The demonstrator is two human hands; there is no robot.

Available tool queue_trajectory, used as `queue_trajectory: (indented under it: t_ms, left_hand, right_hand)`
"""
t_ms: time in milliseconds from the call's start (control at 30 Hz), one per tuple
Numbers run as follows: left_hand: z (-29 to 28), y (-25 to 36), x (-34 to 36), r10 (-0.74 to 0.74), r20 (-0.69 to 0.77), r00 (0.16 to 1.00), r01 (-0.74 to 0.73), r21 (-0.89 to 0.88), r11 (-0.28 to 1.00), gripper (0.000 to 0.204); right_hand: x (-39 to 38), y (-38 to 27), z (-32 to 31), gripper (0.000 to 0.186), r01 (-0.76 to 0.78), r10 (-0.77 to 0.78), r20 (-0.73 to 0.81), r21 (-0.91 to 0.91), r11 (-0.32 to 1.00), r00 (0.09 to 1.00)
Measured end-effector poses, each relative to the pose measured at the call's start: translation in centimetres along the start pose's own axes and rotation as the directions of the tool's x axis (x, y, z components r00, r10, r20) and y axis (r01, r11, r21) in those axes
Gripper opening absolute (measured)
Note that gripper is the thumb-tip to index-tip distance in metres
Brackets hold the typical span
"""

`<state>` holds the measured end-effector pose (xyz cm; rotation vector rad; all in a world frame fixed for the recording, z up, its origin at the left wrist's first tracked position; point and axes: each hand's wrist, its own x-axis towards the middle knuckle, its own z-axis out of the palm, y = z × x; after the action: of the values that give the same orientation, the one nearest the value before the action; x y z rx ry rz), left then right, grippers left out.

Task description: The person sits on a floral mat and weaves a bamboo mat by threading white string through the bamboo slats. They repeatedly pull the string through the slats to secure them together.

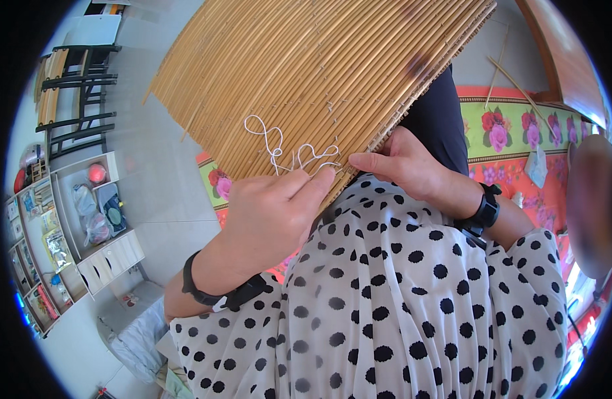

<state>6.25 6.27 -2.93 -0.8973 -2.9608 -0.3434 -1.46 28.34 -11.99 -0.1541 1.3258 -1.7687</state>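
A mat of thin yellow-brown reeds (319, 60), bound side by side, lies slanted across my lap and reaches up and away from me. Rows of small pale stitches cross its reeds. Loose loops of white string (308, 147) rest on the near corner. My left hand (269, 209) is closed over that corner, thumb and forefinger pinched on the string; the fingertips are partly hidden. At the mat's right edge, my right hand (416, 163) grips with the thumb on top and the other fingers underneath, out of sight.
A flowered red and green cloth (475, 126) lies under and right of me, with loose reeds (519, 83) on it. Wooden furniture (562, 46) stands at the far right. On the left are a white shelf unit (113, 256) with bagged items and folded black-framed chairs (76, 83).
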Motion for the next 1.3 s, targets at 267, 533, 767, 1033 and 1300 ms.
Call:
queue_trajectory:
  t_ms: [267, 533, 767, 1033, 1300]
  left_hand:
    - [0.9, 0.4, 0.0, -0.081, -0.010, 0.997, 0.079, -0.102, 0.992, 0.038]
    - [0.4, 1.7, 0.8, 0.053, 0.070, 0.996, -0.066, 0.198, 0.978, 0.034]
    - [-0.2, 2.7, 1.0, 0.100, 0.170, 0.980, -0.157, 0.372, 0.915, 0.029]
    - [0.1, 1.7, -0.5, 0.063, 0.105, 0.992, -0.088, 0.253, 0.963, 0.035]
    - [-1.0, 1.4, -0.3, -0.062, 0.011, 0.998, 0.062, 0.033, 0.998, 0.035]
  right_hand:
    - [0.0, 0.2, -0.2, 0.029, -0.012, 0.012, 0.012, -0.024, 1.000, 1.000]
    - [0.0, 0.4, 0.0, 0.027, 0.005, -0.005, -0.012, -0.011, 1.000, 1.000]
    - [0.0, 0.1, 0.5, 0.027, 0.021, -0.021, 0.003, -0.021, 1.000, 1.000]
    - [0.3, 0.5, 0.4, 0.028, 0.007, -0.007, 0.007, 0.006, 1.000, 1.000]
    - [0.3, 0.4, 0.8, 0.030, 0.066, -0.066, -0.003, 0.007, 0.998, 0.998]
